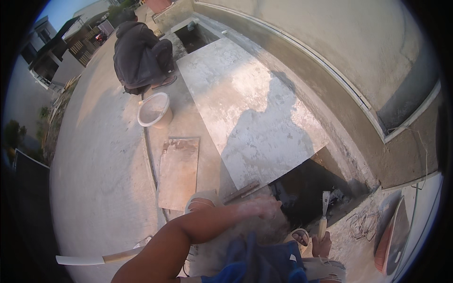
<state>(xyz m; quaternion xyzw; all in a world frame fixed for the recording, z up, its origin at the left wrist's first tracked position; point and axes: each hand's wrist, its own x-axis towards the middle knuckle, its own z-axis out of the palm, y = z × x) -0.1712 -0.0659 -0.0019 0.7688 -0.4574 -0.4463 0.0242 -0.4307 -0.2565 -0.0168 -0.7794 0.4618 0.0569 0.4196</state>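
My left hand is low over the concrete at the near edge of a dark pit, its fingers curled together; whatever they hold, if anything, is hidden. A short dark strip lies just left of it. My right hand is closed around the wooden handle of a scraper, its flat metal blade pointing up beside the pit opening. Beyond the opening, a large pale flat slab covers the channel, with my shadow across it.
A person in dark clothes squats at the far left beside another opening. Nearer are a bucket and a flat board. A long-bladed tool lies lower left. Tangled wire and a rounded board are right; a wall borders the channel.
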